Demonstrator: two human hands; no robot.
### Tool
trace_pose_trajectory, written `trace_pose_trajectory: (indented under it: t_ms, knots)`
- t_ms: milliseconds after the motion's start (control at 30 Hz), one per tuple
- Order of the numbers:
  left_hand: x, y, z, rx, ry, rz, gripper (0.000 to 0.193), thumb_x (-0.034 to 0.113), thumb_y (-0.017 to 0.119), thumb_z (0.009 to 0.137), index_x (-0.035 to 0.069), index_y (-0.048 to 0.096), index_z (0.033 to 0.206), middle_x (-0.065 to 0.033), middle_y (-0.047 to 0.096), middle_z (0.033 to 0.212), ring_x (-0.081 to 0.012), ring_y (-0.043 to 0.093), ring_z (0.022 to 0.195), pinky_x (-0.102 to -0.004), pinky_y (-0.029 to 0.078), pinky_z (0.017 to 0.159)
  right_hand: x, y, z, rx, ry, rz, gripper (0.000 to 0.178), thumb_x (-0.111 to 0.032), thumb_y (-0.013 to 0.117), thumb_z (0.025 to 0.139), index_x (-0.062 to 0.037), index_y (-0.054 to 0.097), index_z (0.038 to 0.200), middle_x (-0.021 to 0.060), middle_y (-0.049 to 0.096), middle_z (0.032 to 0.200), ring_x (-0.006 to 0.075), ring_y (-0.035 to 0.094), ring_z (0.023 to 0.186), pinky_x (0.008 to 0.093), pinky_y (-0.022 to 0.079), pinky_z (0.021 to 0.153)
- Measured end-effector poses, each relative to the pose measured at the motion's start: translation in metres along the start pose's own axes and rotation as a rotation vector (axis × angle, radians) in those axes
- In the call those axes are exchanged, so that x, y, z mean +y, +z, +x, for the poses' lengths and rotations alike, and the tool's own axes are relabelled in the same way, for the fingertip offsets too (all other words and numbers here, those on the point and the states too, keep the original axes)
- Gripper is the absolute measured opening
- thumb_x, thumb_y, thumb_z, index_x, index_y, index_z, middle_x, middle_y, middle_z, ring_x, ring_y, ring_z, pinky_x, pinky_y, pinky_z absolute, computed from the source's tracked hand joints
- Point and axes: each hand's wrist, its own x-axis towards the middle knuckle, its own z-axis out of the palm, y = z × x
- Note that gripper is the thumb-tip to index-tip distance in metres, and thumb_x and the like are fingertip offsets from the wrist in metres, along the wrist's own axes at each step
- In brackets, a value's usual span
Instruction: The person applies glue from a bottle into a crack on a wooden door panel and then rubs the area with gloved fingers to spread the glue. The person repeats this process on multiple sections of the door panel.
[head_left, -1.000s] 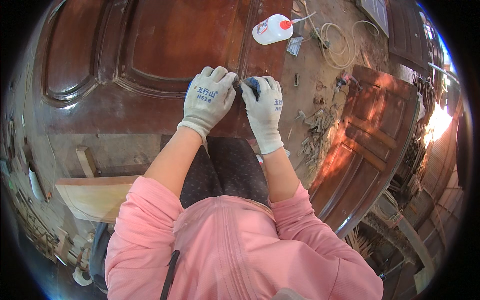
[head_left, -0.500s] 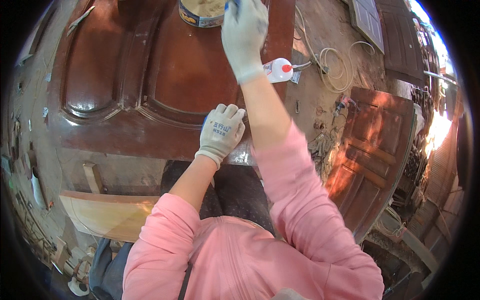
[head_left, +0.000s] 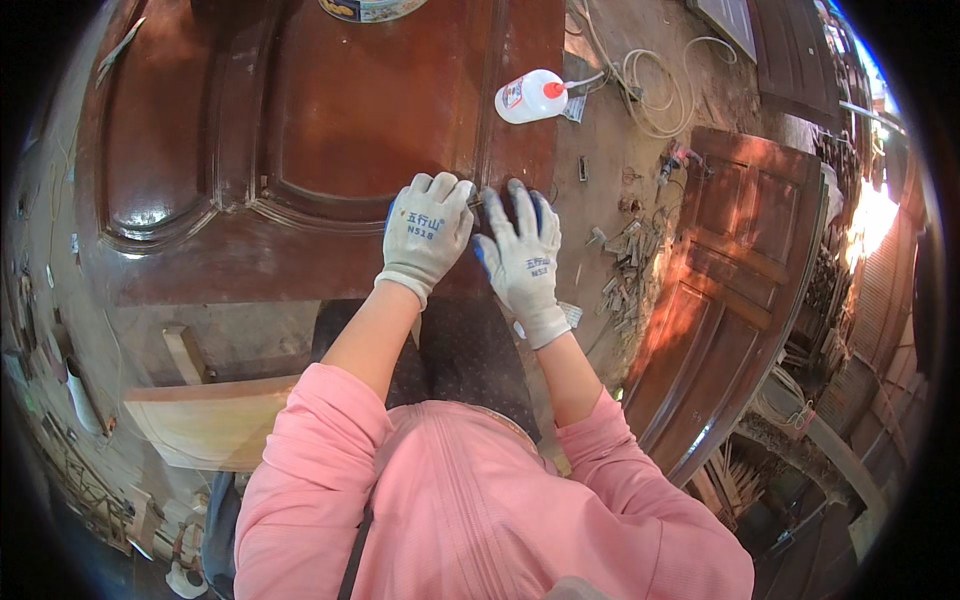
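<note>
A glossy red-brown panelled wooden door (head_left: 345, 130) lies flat in front of me. Near its close edge my left hand (head_left: 430, 230), in a white work glove, is closed with its fingers bent down. A small dark sliver shows by its fingertips, too little to name. Just right of it, my gloved right hand (head_left: 522, 250) rests on the door's near right corner, its fingers spread and blue palm coating showing. Beyond the right hand, a white squeeze bottle with a red cap (head_left: 530, 97) lies on the door. At the far edge stands a round tin (head_left: 370, 8), partly cut off.
Another brown panelled door (head_left: 735, 270) leans at the right, near a coiled pale hose (head_left: 660, 100). Wood scraps (head_left: 635, 265) litter the ground beside the work door. A light curved board (head_left: 210, 420) sits at the near left.
My right hand has come back from beside the tin to the near corner, next to my left hand, and its fingers are now spread. The view has shifted slightly.
</note>
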Motion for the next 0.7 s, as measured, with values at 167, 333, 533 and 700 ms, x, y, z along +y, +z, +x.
trace_pose_trajectory:
  t_ms: [167,333,533,700]
  knots:
    - [-0.002,0.001,-0.001,-0.006,0.012,0.044,0.03,0.018,0.069,0.087,0.01,0.069,0.116,-0.0057,0.064,0.109,-0.0284,0.061,0.1,-0.0426,0.051,0.086,-0.001,0.006,-0.002,-0.038,-0.014,-0.076,0.062,-0.041,0.069,0.092,-0.0229,0.057,0.15,0.0153,0.046,0.157,0.0421,0.043,0.137,0.0572,0.031,0.118]
    - [-0.003,0.001,-0.001,-0.022,0.01,0.023,0.031,0.013,0.068,0.086,0.008,0.068,0.117,-0.0088,0.063,0.109,-0.0319,0.06,0.098,-0.0448,0.051,0.087,0.011,0.008,0.002,-0.038,-0.073,-0.114,0.063,-0.043,0.069,0.093,-0.0229,0.056,0.151,0.0125,0.047,0.156,0.0406,0.045,0.134,0.0568,0.033,0.116]
    - [-0.001,0.001,-0.001,-0.018,0.003,0.025,0.029,0.013,0.067,0.086,0.008,0.067,0.115,-0.0086,0.063,0.109,-0.0317,0.059,0.099,-0.0446,0.051,0.087,0.013,0.003,0.001,-0.051,-0.146,-0.122,0.063,-0.043,0.071,0.091,-0.0205,0.058,0.149,0.0122,0.05,0.152,0.0392,0.048,0.13,0.0557,0.035,0.115]
    - [-0.002,0.002,-0.001,-0.008,0.011,0.028,0.028,0.013,0.068,0.086,0.009,0.067,0.114,-0.0082,0.062,0.108,-0.0311,0.059,0.099,-0.0443,0.051,0.087,0.004,0.001,-0.006,-0.052,-0.129,-0.094,0.06,-0.043,0.071,0.091,-0.0208,0.061,0.146,0.0111,0.054,0.145,0.0382,0.049,0.128,0.0563,0.036,0.113]
